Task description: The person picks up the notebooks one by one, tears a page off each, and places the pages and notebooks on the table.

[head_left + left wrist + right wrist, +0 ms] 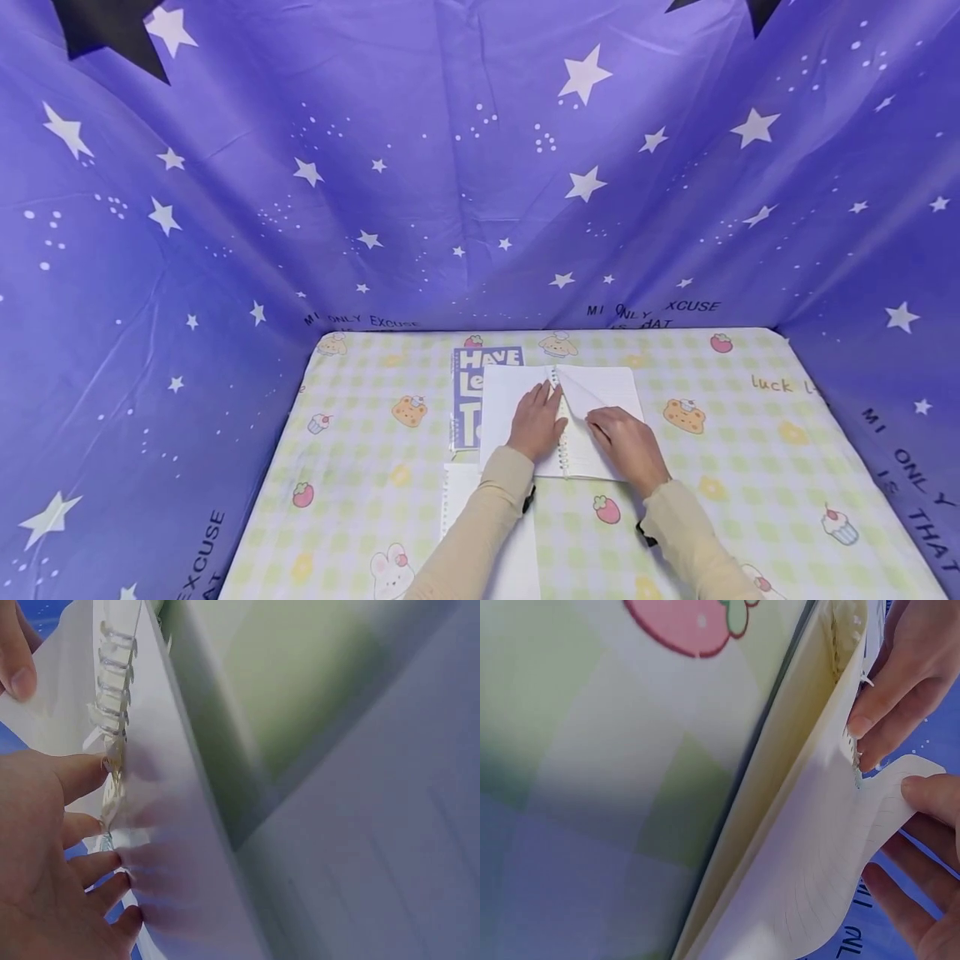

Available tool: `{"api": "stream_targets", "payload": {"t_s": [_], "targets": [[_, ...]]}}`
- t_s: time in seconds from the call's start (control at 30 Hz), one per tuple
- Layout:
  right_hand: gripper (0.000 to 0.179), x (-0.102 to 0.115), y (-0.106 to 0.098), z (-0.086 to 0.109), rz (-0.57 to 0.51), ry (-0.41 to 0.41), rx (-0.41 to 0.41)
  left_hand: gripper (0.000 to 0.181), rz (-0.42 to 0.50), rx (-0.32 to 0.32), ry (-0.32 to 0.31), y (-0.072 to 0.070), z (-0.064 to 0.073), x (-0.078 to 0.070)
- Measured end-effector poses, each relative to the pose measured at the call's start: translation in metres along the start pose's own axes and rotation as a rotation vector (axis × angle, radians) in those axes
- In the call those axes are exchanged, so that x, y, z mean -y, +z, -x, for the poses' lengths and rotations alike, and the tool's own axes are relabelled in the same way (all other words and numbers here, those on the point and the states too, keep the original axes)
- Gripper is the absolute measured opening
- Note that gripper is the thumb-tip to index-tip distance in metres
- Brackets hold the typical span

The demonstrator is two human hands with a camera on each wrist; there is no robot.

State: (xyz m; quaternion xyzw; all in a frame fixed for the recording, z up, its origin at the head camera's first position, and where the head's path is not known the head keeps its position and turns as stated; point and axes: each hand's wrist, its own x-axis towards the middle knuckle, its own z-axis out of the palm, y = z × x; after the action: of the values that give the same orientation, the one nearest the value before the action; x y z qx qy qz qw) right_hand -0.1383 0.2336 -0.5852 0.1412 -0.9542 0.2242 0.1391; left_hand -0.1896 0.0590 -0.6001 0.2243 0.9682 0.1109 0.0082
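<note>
A spiral notebook [502, 396] lies open on the table, with white ruled pages and a ring binding [114, 682] down its middle. My left hand [536, 423] rests on the left page, its fingers stretched out to the rings. In the left wrist view those fingertips lie right at the binding. My right hand [626, 442] pinches a loose-edged page [581, 393] between thumb and fingers on the right side. That page [817, 847] is raised and curved, and its upper corner is folded over near the top of the rings.
A purple-covered booklet [465, 383] with large white letters lies partly under the notebook's left side. Nearer me, a white sheet with a holed edge [453, 492] lies partly under my left forearm. A checked cloth [352, 475] covers the table; purple starry curtains [465, 167] surround it.
</note>
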Motion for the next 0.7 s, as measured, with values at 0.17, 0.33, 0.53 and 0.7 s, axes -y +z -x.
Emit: {"api": "stream_targets", "payload": {"t_s": [0.17,0.33,0.53,0.7], "targets": [[0.013,0.0024,-0.0001,0.0026,0.0,-0.004,-0.013,0.058,-0.014,0.002,-0.02,-0.0002,-0.0002,-0.0022],[0.013,0.0043,0.0,0.0047,-0.001,-0.018,-0.037,0.061,-0.002,0.009,-0.041,0.002,-0.0011,-0.0037],[0.013,0.0074,0.0005,0.0071,-0.013,-0.006,-0.053,0.063,-0.002,0.016,-0.064,0.0017,-0.0004,-0.006],[0.012,0.0104,0.0019,0.0101,-0.008,-0.04,-0.045,0.06,-0.054,0.035,-0.079,0.0016,-0.0004,-0.0066]]}}
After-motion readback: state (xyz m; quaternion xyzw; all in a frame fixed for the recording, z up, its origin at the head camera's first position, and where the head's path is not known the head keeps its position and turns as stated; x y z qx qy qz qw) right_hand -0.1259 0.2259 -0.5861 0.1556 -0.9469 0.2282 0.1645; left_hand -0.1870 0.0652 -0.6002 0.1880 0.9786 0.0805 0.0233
